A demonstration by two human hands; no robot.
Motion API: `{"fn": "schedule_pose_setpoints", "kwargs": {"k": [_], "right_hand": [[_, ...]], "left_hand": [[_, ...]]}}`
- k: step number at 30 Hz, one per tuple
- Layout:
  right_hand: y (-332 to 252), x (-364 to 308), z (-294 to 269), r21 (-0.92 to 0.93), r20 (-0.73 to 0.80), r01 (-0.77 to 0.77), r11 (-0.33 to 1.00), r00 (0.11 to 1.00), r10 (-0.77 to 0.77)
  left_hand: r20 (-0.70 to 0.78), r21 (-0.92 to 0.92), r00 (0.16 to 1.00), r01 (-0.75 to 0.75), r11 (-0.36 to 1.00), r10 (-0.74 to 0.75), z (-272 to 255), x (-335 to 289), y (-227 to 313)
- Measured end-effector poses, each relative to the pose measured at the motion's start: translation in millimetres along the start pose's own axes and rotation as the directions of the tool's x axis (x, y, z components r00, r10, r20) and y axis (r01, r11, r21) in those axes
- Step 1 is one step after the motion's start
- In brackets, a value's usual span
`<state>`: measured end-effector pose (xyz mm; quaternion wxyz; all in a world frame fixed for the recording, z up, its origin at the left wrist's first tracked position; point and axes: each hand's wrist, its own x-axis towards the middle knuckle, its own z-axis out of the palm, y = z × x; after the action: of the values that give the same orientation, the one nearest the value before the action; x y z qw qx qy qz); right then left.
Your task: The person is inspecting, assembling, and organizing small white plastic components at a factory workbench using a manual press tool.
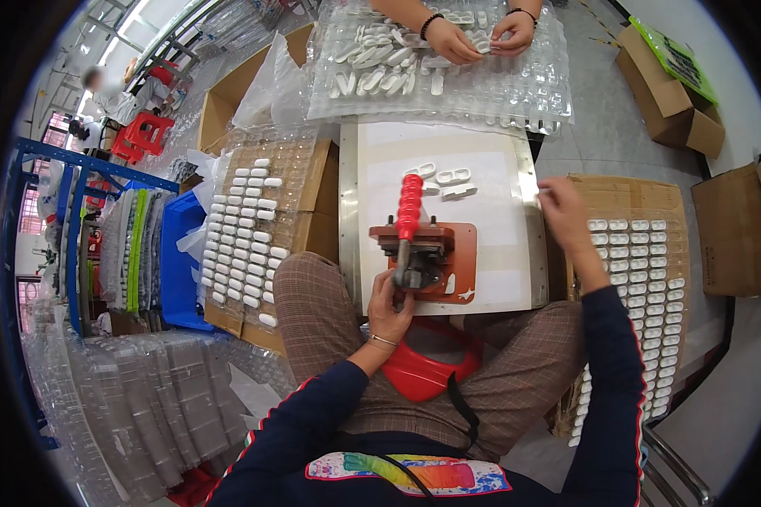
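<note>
On the white worktable (499,262) before me stands a hand press (418,262) with a red ribbed handle (410,207) and an orange base plate (465,245). My left hand (388,310) is at the press's near left side, fingers bent together against it. The press hides its fingertips and whatever they hold. Over the table's right edge, my right hand (564,209) is raised with loosely bent fingers apart, and nothing shows in it. Behind the press lie several white oval plastic parts (454,177). Small white scraps (466,294) sit on the base plate.
Clear trays of white parts lie on cardboard boxes at left (249,228) and right (643,279). Across the table, another person's hands (482,40) handle white parts over a clear plastic tray (516,93). A blue rack (80,245) and stacked clear trays (144,397) stand at left.
</note>
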<state>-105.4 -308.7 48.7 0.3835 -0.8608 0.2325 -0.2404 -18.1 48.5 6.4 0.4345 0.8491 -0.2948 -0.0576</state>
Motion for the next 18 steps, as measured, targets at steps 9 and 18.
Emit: {"fn": "schedule_pose_setpoints", "kwargs": {"k": [9, 18], "right_hand": [[-38.5, 13.9, 115.8, -0.1, -0.038, -0.001, 0.995, 0.999, -0.003], [-25.4, 10.4, 47.6, -0.268, 0.14, 0.052, 0.962, 0.99, -0.014]], "left_hand": [[-0.016, -0.188, 0.999, 0.035, 0.982, -0.039, -3.1, 4.0, 3.5], [-0.002, -0.274, 0.996, 0.082, 0.958, -0.086, -6.5, 6.8, 3.4]]}}
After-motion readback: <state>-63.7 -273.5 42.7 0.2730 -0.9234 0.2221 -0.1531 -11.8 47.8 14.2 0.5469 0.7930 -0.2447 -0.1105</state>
